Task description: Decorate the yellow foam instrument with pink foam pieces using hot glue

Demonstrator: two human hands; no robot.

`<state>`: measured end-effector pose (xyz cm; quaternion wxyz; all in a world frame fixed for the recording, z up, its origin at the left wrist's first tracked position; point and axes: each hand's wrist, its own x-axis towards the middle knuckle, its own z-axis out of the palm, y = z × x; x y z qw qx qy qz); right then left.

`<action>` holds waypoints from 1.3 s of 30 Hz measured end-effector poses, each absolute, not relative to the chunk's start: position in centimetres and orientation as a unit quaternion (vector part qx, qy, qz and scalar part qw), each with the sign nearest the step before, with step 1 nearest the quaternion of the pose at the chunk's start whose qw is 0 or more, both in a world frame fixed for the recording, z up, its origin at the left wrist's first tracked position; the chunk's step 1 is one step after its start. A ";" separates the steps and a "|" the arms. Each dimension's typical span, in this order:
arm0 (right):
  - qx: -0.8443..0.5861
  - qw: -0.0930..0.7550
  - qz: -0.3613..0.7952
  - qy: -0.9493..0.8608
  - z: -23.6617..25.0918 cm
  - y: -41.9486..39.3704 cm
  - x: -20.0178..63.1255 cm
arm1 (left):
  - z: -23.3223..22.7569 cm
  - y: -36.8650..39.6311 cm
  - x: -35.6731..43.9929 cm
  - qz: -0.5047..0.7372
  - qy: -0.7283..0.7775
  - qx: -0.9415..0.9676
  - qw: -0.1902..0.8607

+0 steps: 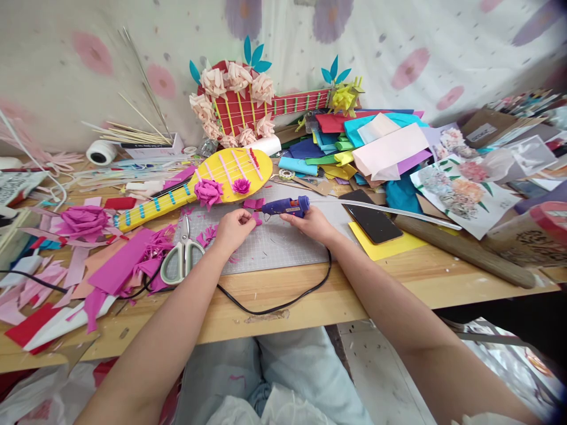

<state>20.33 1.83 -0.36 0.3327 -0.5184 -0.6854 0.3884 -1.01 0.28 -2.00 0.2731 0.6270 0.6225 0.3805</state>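
My right hand grips a blue glue gun, its nozzle pointing left. A clear glue stick juts from its back and a black cord runs off the table edge. My left hand pinches a small magenta paper piece right at the gun's tip. Both hands rest over a grey cutting mat. Just beyond lies a yellow paper guitar carrying two magenta paper flowers.
Scissors lie left of my left hand among pink paper scraps. A black phone rests on yellow paper at right, next to a wooden rod. A red flower-decked guitar and stacked coloured paper fill the back.
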 end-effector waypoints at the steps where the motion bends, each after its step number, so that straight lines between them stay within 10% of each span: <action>1: -0.518 0.332 0.390 -0.685 -0.4 1.8 20.3 | -2.0 0.3 -1.0 0.379 0.623 0.628 0.272; 15: -0.581 0.473 0.368 -0.550 -0.1 3.4 23.6 | -2.4 0.3 -1.1 0.440 0.585 0.618 0.288; 39: -0.722 0.175 0.089 -0.663 2.4 2.2 27.3 | 0.3 -0.8 -0.8 0.628 0.521 0.375 0.440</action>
